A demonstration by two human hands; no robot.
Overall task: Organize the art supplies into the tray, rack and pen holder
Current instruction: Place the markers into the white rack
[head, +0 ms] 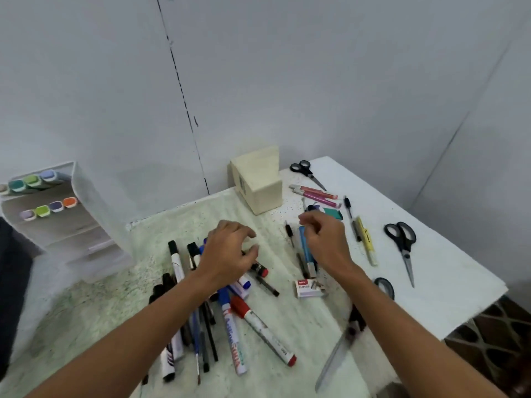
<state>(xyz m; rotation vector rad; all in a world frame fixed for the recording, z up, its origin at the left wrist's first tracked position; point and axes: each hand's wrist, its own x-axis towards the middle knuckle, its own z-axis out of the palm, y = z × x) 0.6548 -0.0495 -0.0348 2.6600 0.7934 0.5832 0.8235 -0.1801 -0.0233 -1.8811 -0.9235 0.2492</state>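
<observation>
White plastic, the marker rack (71, 222) stands at the desk's (448, 282) left edge with two rows of colour-capped markers slotted in, lower shelves free, probably for more. The left hand (230, 254) hovers with fingers loosely curled over the heap of whiteboard markers (230, 326) near the front edge, holding nothing. The right hand (324, 239), fingers bent, hangs above a blue pen (304, 248); whether it pinches anything cannot be told. The wooden pen holder (258, 179) waits at the back edge, beyond both hands.
</observation>
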